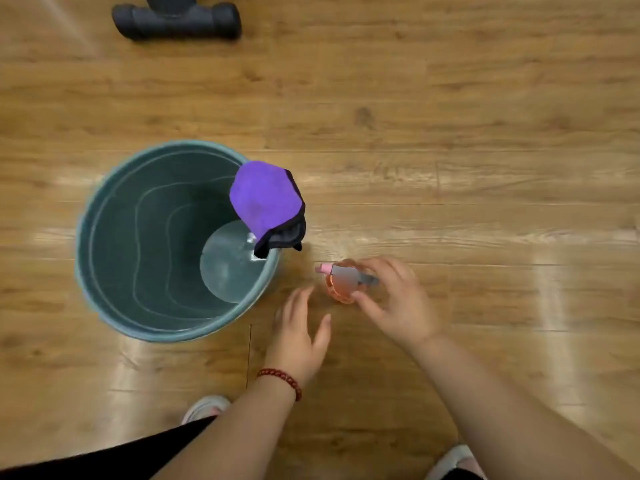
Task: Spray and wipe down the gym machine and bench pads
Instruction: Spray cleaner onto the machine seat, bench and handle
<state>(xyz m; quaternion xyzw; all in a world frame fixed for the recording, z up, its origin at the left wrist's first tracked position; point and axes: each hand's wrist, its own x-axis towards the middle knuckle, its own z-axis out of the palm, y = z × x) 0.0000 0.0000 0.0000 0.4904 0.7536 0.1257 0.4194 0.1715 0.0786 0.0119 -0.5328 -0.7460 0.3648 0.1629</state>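
Fingers [379,265] of the right hand [398,303] curl around the bottle [341,289], standing on the floor [485,168] beside the bucket [114,202]; the left hand [298,334] is near, fingers spread, holding nothing. A cloth [265,195] hangs over the bucket rim.

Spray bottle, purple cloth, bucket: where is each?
Spray bottle [338,294], head view, on its orange body.
Purple cloth [265,195], head view, on its purple top.
Bucket [117,237], head view, on its inner wall.
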